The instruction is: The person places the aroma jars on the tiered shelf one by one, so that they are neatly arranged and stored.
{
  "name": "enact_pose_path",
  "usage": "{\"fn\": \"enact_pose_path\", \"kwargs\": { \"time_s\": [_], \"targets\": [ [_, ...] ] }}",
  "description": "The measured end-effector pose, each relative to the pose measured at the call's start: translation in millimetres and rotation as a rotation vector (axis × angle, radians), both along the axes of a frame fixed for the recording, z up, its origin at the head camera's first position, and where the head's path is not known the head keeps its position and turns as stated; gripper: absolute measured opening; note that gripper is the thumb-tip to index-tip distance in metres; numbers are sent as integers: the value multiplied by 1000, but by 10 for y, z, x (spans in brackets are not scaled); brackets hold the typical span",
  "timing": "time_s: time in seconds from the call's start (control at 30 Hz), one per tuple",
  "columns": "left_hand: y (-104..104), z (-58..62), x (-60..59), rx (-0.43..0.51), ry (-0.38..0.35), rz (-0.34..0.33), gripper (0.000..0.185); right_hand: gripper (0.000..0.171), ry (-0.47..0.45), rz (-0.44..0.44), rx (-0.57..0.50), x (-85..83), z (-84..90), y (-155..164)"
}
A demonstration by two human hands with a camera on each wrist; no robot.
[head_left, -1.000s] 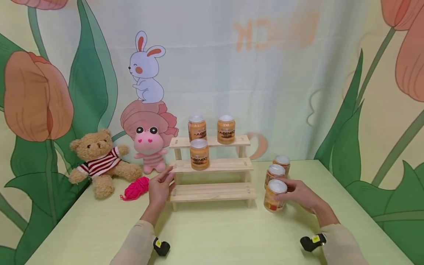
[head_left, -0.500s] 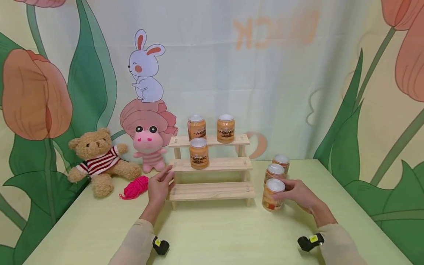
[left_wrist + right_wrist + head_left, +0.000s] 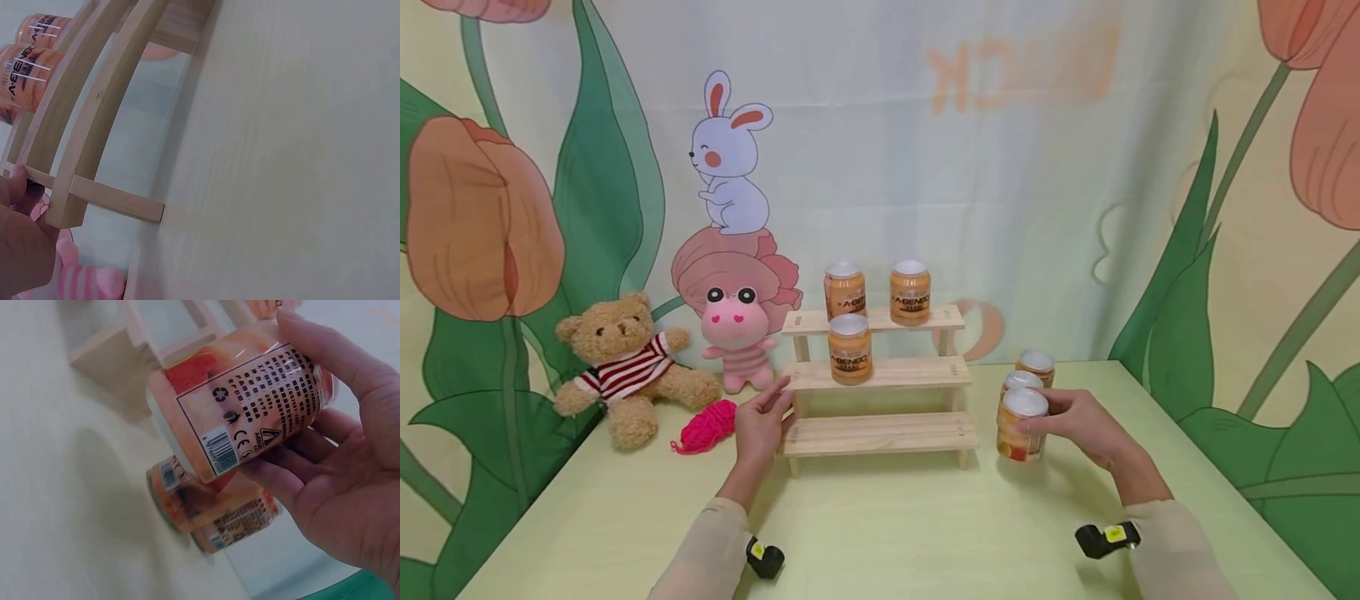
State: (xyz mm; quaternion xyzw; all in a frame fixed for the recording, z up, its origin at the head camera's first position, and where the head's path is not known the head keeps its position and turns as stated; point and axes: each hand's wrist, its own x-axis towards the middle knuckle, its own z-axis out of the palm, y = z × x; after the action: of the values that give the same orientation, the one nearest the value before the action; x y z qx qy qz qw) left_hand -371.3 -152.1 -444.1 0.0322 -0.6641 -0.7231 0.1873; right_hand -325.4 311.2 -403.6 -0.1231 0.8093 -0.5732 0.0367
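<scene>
My right hand point(image 3: 1063, 421) grips an orange can point(image 3: 1021, 425) with a silver lid, held just above the table right of the wooden three-step shelf point(image 3: 880, 433). In the right wrist view the fingers point(image 3: 337, 487) wrap the tilted can point(image 3: 244, 419), its barcode label showing. My left hand point(image 3: 762, 421) rests with straight fingers against the shelf's left end; in the left wrist view the hand point(image 3: 22, 244) sits beside the shelf frame point(image 3: 94, 125). Two cans point(image 3: 845, 289) point(image 3: 911, 292) stand on the top step and one can point(image 3: 850, 348) on the middle step.
Two more cans point(image 3: 1037, 365) stand on the table behind the held one, and they show below it point(image 3: 206, 506) in the right wrist view. A teddy bear point(image 3: 625, 367), a pink plush point(image 3: 739, 337) and a pink yarn ball point(image 3: 707, 425) lie left of the shelf. A printed curtain hangs behind.
My right hand has lifted the can slightly off the table and moved it a little away from me. The left hand has stayed on the shelf's left end.
</scene>
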Motion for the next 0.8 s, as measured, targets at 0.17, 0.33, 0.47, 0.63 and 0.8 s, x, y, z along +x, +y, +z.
{"fn": "enact_pose_path", "kwargs": {
  "time_s": [0.17, 0.33, 0.47, 0.63, 0.8],
  "targets": [
    [-10, -11, -4, -5, -1, 4, 31, 58, 13, -14, -15, -11, 131, -100],
    [3, -1, -1, -2, 6, 12, 31, 58, 39, -32, 14, -45, 293, -234],
    [6, -6, 4, 6, 3, 10, 32, 60, 43, -33, 21, -86, 438, -370],
    [-5, -9, 5, 22, 10, 8, 32, 61, 35, -6, -1, -190, 602, -559],
    [-6, -15, -3, 21, 9, 3, 32, 60, 24, -12, -13, -306, 707, -737]
  ]
}}
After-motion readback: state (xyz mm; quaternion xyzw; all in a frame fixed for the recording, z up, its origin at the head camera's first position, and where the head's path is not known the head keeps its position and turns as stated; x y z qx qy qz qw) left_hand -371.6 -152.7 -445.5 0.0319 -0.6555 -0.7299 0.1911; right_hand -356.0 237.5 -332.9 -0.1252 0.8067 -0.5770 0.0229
